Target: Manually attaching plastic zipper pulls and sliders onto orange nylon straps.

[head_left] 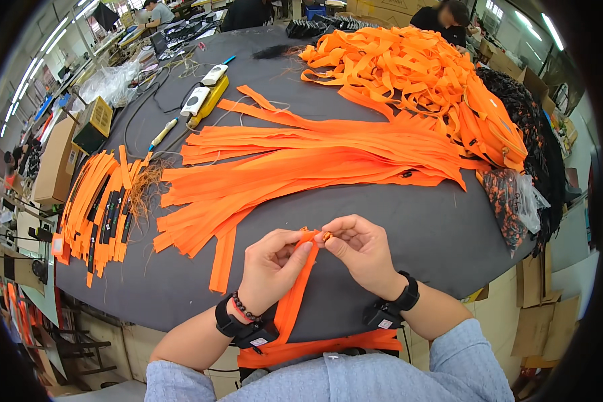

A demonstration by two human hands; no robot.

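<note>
Close to the table's near edge, my left hand (273, 264) pinches the upper end of an orange zipper tape (292, 301) between thumb and fingers. The tape hangs down toward my lap. Beside it, touching or nearly touching the tape's end, my right hand (363, 260) pinches a small orange-and-black piece (327, 236) that looks like a zipper slider. Its exact shape is too small to tell. Just beyond my hands lies a fanned stack of flat orange zipper tapes (275, 164).
A tangled orange tape heap (395, 67) fills the far right, with a plastic bag of orange-and-black pieces (506, 201) nearer. Short orange and black strips (100, 208) lie left. Behind are a soldering-iron-like tool (162, 134), a power strip (208, 100) and a yellow-black box (94, 126).
</note>
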